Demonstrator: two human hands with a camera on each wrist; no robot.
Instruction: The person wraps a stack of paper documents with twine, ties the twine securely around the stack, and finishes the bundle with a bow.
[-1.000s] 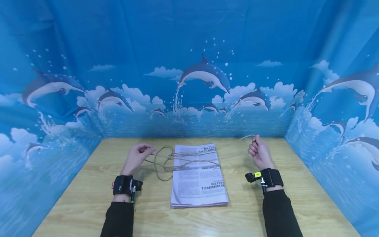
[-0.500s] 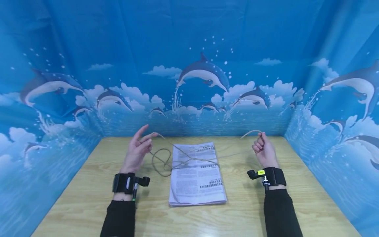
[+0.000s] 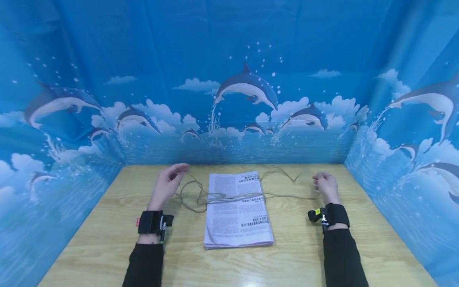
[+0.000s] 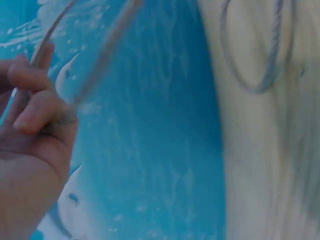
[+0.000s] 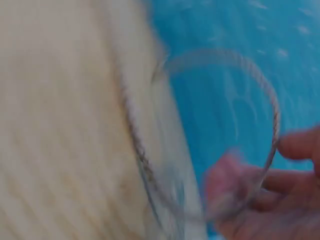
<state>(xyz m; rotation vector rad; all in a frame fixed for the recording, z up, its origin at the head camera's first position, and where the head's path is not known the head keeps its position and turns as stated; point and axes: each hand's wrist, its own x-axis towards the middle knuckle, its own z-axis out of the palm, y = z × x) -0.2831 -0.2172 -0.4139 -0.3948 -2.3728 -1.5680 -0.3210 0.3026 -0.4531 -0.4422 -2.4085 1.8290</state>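
A folded stack of newspaper lies on the table with thin tan twine running across its upper half. To its left is my left hand, fingers bent, holding a length of twine; the left wrist view shows twine passing between the curled fingers. My right hand is curled at the right of the stack and grips the twine stretching from it. In the right wrist view a blurred loop of twine runs into that hand's fingers.
Loose twine loops lie between the left hand and the stack. A twine tail curves beyond the stack's upper right corner. The wooden table ends at a blue dolphin curtain behind and on both sides.
My left hand spread its fingers with twine over them, then bent them again. My right hand moved slightly right and lower. The twine over the stack shifted down, and a tail now shows at upper right.
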